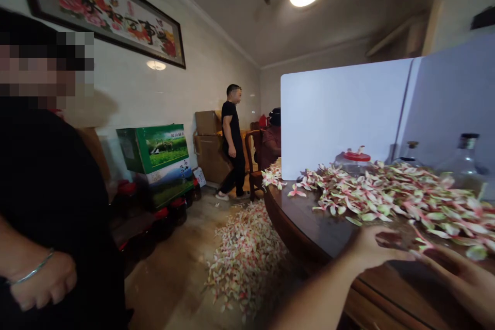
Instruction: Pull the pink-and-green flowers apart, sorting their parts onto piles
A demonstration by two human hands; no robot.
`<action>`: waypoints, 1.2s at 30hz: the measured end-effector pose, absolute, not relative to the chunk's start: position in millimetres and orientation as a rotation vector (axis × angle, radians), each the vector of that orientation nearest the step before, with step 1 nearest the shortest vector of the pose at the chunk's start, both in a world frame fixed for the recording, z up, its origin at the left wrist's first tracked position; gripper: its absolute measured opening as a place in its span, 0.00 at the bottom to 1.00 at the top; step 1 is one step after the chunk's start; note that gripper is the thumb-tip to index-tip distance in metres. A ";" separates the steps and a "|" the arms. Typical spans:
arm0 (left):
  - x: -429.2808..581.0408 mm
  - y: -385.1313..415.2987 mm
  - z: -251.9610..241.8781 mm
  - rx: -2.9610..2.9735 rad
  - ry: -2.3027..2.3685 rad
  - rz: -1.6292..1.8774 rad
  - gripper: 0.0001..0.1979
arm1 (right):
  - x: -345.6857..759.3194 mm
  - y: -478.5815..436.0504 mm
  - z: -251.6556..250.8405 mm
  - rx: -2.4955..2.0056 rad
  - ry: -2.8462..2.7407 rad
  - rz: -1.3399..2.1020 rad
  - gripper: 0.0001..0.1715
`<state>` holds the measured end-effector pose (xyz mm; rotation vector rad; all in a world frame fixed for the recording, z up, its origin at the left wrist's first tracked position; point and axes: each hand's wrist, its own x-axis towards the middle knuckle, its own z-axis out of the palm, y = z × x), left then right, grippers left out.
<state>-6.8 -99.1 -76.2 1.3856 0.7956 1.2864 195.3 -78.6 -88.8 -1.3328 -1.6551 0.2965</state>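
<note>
My left hand (373, 250) reaches in over the edge of the round dark table (294, 216), its fingers curled and pinched together at the tips. Facing it, my right hand (452, 268) is closed too, partly blurred. The fingertips of both hands meet beside a pink-and-white flower (423, 241), which looks pinched in the right fingertips. What the left fingertips grip, if anything, is too small to make out. Just beyond lies a wide heap of similar flowers (371, 193) with pale green and pink petals.
Behind the heap are a red-lidded jar (356, 157), glass bottles (467, 157) and a white panel (344, 113). More flowers (247, 258) cover the floor. A person (50, 191) stands close left; another (232, 144) is further back, near cartons (209, 157) and a green box (164, 147).
</note>
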 end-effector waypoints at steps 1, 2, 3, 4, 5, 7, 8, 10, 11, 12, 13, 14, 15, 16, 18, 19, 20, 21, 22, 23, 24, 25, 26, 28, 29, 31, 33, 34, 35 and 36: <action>-4.9 -96.7 -78.7 1.373 0.800 1.269 0.36 | 192.8 -86.8 -79.0 -1.348 -1.660 0.429 0.16; -3.5 -94.8 -80.8 1.377 0.799 1.250 0.34 | 189.8 -94.3 -70.1 -1.357 -1.656 0.531 0.18; -2.7 -93.7 -82.2 1.389 0.793 1.238 0.32 | 186.6 -100.9 -62.8 -1.359 -1.650 0.599 0.19; -2.4 -93.3 -83.1 1.404 0.785 1.236 0.30 | 183.7 -106.4 -57.4 -1.353 -1.640 0.618 0.20; -2.5 -93.3 -83.5 1.419 0.779 1.239 0.28 | 181.2 -110.7 -53.9 -1.342 -1.638 0.615 0.20; -3.5 -94.0 -83.8 1.439 0.772 1.247 0.25 | 178.4 -116.3 -51.7 -1.314 -1.646 0.597 0.21; -4.0 -94.4 -83.9 1.444 0.769 1.249 0.23 | 177.8 -118.0 -52.3 -1.305 -1.649 0.581 0.23; -4.6 -94.6 -84.6 1.446 0.761 1.250 0.21 | 177.9 -120.3 -54.5 -1.297 -1.658 0.546 0.25; -4.7 -94.5 -85.2 1.443 0.754 1.249 0.21 | 178.1 -121.2 -55.5 -1.297 -1.666 0.532 0.27; -4.7 -94.4 -85.7 1.440 0.748 1.248 0.21 | 178.2 -122.0 -56.3 -1.294 -1.678 0.526 0.28; -4.8 -94.4 -86.1 1.437 0.742 1.248 0.21 | 178.2 -122.7 -56.6 -1.286 -1.693 0.528 0.28; -4.9 -94.5 -86.3 1.435 0.737 1.246 0.22 | 177.9 -123.4 -56.5 -1.276 -1.709 0.539 0.29; -5.1 -94.8 -86.1 1.436 0.733 1.243 0.22 | 177.4 -124.2 -56.0 -1.263 -1.722 0.551 0.28; -5.4 -95.2 -85.6 1.438 0.729 1.240 0.22 | 176.7 -125.0 -55.4 -1.251 -1.732 0.560 0.27; -6.2 -96.2 -83.9 1.447 0.723 1.237 0.23 | 175.4 -126.6 -53.8 -1.228 -1.748 0.570 0.26; -6.6 -96.4 -83.0 1.451 0.720 1.237 0.23 | 174.7 -127.5 -53.1 -1.218 -1.757 0.573 0.25; -6.9 -96.5 -82.2 1.455 0.720 1.237 0.23 | 174.2 -128.4 -52.5 -1.208 -1.764 0.575 0.24; -7.1 -96.3 -81.6 1.458 0.722 1.238 0.23 | 173.7 -129.4 -51.8 -1.197 -1.776 0.578 0.24; -7.1 -95.9 -81.3 1.461 0.725 1.239 0.24 | 173.3 -130.5 -51.2 -1.189 -1.783 0.581 0.23; -7.1 -95.2 -81.4 1.465 0.731 1.240 0.24 | 172.7 -131.6 -50.4 -1.183 -1.786 0.584 0.23; -7.1 -94.5 -81.6 1.468 0.737 1.242 0.24 | 172.1 -132.9 -49.4 -1.181 -1.787 0.589 0.23; -7.1 -93.8 -82.1 1.474 0.745 1.244 0.24 | 171.4 -134.2 -48.3 -1.181 -1.784 0.596 0.23; -7.2 -93.1 -82.6 1.483 0.751 1.246 0.24 | 170.7 -135.6 -47.0 -1.183 -1.780 0.604 0.24; -7.8 -92.2 -83.3 1.510 0.763 1.248 0.23 | 169.3 -138.4 -44.4 -1.185 -1.772 0.617 0.24; -8.2 -92.1 -83.4 1.526 0.768 1.249 0.22 | 168.7 -139.7 -43.4 -1.184 -1.771 0.625 0.24; -9.4 -92.5 -82.6 1.559 0.779 1.251 0.21 | 167.6 -142.3 -42.2 -1.181 -1.759 0.649 0.25; -10.6 -93.6 -81.0 1.587 0.788 1.249 0.18 | 166.3 -144.6 -41.8 -1.173 -1.740 0.675 0.26; -11.2 -94.2 -80.1 1.600 0.792 1.246 0.17 | 165.5 -145.5 -41.7 -1.168 -1.727 0.684 0.27; -11.6 -94.7 -79.1 1.611 0.795 1.243 0.15 | 164.6 -146.3 -41.6 -1.160 -1.711 0.689 0.28; -12.0 -95.0 -78.2 1.623 0.799 1.241 0.14 | 163.7 -146.7 -41.6 -1.150 -1.695 0.694 0.29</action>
